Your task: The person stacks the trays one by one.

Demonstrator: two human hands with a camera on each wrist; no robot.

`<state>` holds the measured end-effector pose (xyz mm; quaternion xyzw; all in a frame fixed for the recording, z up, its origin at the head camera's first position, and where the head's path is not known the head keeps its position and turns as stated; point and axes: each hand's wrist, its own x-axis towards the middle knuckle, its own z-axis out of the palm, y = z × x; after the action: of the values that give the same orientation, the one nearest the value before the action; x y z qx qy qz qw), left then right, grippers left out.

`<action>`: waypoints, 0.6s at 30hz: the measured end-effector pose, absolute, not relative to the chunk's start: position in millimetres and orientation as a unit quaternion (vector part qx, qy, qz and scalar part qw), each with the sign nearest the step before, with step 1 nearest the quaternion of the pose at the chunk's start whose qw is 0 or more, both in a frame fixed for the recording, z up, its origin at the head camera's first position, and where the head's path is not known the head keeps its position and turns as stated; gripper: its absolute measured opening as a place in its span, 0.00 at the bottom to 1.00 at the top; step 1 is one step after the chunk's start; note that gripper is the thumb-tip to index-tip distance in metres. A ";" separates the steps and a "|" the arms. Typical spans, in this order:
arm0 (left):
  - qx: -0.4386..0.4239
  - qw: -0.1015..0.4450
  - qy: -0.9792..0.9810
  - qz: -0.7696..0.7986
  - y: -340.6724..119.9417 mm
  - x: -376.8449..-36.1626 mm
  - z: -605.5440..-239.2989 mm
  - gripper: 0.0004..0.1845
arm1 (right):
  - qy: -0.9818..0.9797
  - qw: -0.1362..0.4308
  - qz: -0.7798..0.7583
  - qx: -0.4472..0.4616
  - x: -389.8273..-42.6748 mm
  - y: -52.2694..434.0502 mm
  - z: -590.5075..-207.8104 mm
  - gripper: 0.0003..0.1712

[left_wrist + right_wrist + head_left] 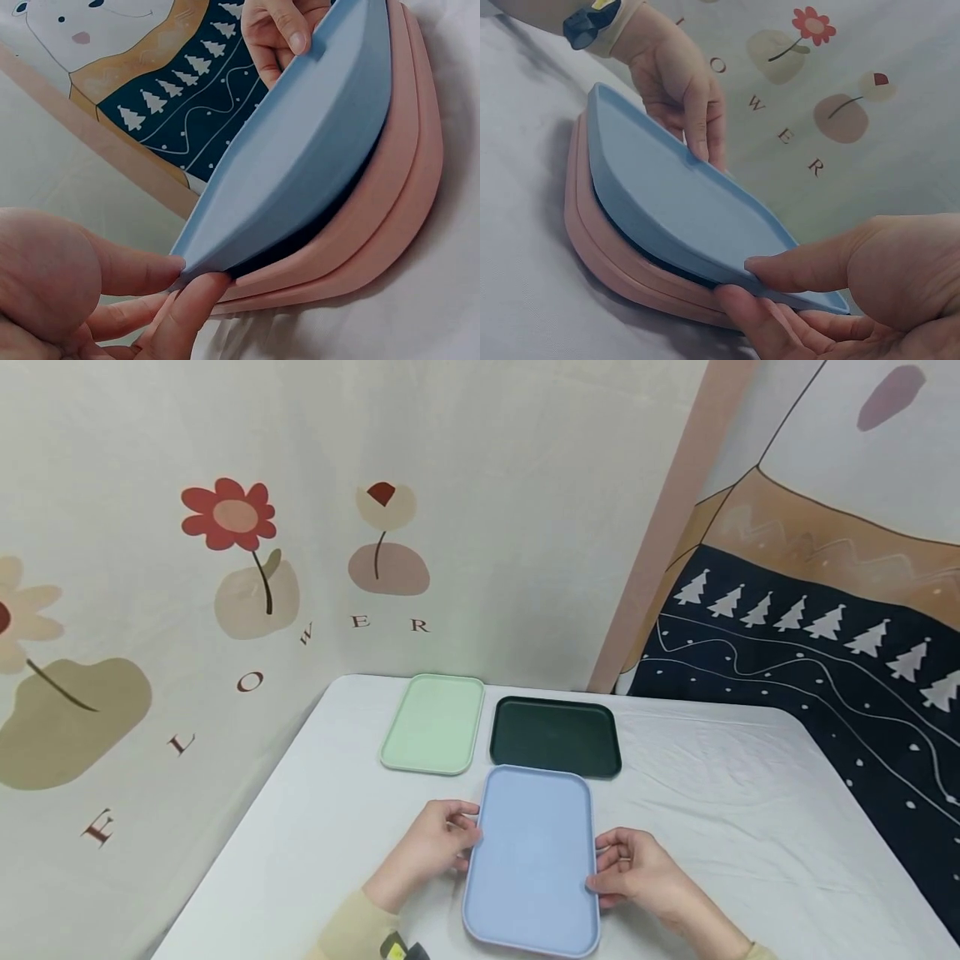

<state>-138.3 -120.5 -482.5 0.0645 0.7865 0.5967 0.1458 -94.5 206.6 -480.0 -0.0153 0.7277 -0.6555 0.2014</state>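
A light blue rectangular tray (534, 860) lies lengthwise in front of me, on top of a stack. Pink trays (360, 214) show beneath it in both wrist views. Between blue and pink runs a dark band; I cannot tell whether it is another tray or shadow. My left hand (441, 839) pinches the blue tray's left long edge, thumb on the rim and fingers underneath. On the opposite edge, my right hand (636, 870) pinches the rim the same way. In the right wrist view, the blue tray (682, 195) sits slightly above the pink ones (607, 247).
A light green tray (435, 724) and a dark green tray (555, 737) lie side by side at the table's far edge. The blue tray's far end meets the dark green one in the head view. A white cloth (720, 793) covers the table; printed curtains hang behind.
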 end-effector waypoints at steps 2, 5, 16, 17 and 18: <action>0.065 0.146 0.786 0.598 -120.8 -138.0 -482.8 0.20 | 0.728 0.202 -0.655 -0.013 -93.9 206.7 -481.2 0.33; 0.068 0.146 0.783 0.601 -121.7 -137.8 -483.4 0.20 | 0.730 0.200 -0.654 -0.010 -93.2 207.1 -483.2 0.33; 0.064 0.140 0.790 0.594 -121.9 -138.9 -483.1 0.18 | 0.732 0.186 -0.655 -0.007 -92.9 205.9 -486.5 0.32; 0.065 0.139 0.791 0.592 -121.7 -139.2 -483.1 0.18 | 0.732 0.184 -0.655 -0.007 -92.9 205.9 -486.8 0.32; 0.066 0.138 0.792 0.591 -121.5 -139.4 -483.1 0.18 | 0.733 0.183 -0.655 -0.007 -93.0 206.1 -487.1 0.32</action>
<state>-139.4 -121.5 -483.1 0.0655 0.7918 0.5914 0.1378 -93.0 206.1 -487.1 -0.0069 0.7329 -0.6552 0.1831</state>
